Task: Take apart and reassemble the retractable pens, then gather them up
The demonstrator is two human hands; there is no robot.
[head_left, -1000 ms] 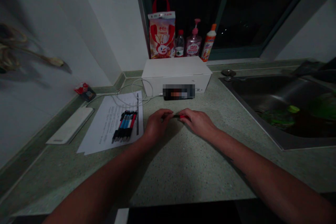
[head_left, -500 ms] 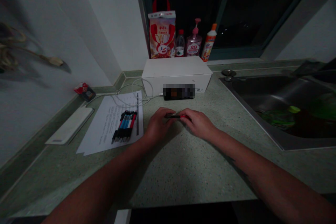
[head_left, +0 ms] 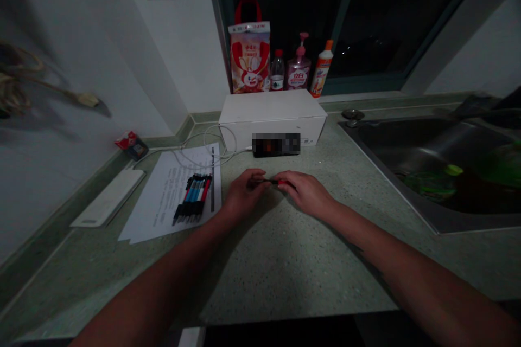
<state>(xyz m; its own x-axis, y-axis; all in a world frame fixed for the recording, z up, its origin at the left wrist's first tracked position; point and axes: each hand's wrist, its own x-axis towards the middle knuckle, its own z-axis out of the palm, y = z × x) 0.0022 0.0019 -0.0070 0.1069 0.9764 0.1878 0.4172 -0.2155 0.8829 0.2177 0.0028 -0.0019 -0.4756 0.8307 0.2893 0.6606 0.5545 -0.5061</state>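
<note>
In front of white box (head_left: 272, 106): my left hand (head_left: 244, 194) just shifted pinch on black-red pen (head_left: 274, 181), right hand (head_left: 306, 191) pinching too, so still two-handed.

Slim object (head_left: 275, 181) partly hidden by hands (head_left: 243, 195), phone screen (head_left: 277, 145) pixelated

Slim black-and-red pen (head_left: 275, 181), pinched roughly level between left fingers (head_left: 260, 188) and right fingers (head_left: 290, 190); red next to right fingers, dark across the gap.

The left hand (head_left: 245, 193) and right hand (head_left: 307, 191) bar the middle, a white box (head_left: 272, 111) behind them. At lower center, the countertop (head_left: 293, 265) leaves room to pass.
</note>
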